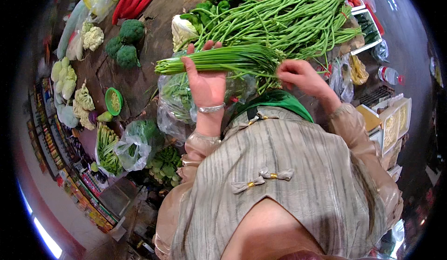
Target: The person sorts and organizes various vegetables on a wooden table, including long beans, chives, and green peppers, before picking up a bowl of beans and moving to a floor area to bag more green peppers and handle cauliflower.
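A bunch of thin green stems (241,58), like flowering chives, lies across my left hand (209,89). That palm faces up, with the thumb in front of the bunch and the fingertips showing behind it. My right hand (303,76) is at the tufted right end of the bunch. Its curled fingers are blurred, so I cannot tell whether they pinch any stems. Below the bunch, a clear plastic bag (176,101) with leafy greens rests near my left wrist. Just beyond lies a large pile of long green beans (286,19).
Broccoli (131,33), red peppers (134,0), cauliflower (93,38) and a green bowl (118,97) stand to the left. Napa cabbage (183,31) sits by green peppers (209,10). At right are plastic bags (341,78), a bottle (388,75) and white tubs (391,127).
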A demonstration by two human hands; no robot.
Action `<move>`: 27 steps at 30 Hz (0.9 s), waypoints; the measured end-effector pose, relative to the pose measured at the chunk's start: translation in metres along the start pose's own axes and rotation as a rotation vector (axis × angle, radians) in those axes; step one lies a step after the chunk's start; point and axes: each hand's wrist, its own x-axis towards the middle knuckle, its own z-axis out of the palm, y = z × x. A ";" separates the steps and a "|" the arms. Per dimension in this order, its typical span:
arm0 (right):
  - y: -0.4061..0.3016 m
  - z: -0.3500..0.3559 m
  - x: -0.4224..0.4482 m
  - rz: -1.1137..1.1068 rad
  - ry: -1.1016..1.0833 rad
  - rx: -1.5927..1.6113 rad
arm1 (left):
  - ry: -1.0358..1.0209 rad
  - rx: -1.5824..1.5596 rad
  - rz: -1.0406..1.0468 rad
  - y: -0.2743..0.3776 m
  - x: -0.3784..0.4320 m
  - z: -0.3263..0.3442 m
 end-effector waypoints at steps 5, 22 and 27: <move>0.104 -0.088 -0.069 0.072 0.034 -0.886 | -0.027 -0.048 0.022 0.016 0.009 -0.008; -0.009 0.025 -0.007 -0.598 0.239 -0.700 | -0.038 0.015 0.002 0.011 0.003 -0.007; -0.008 0.022 -0.014 -0.561 0.149 -0.683 | 0.004 -0.058 0.001 0.016 -0.004 -0.014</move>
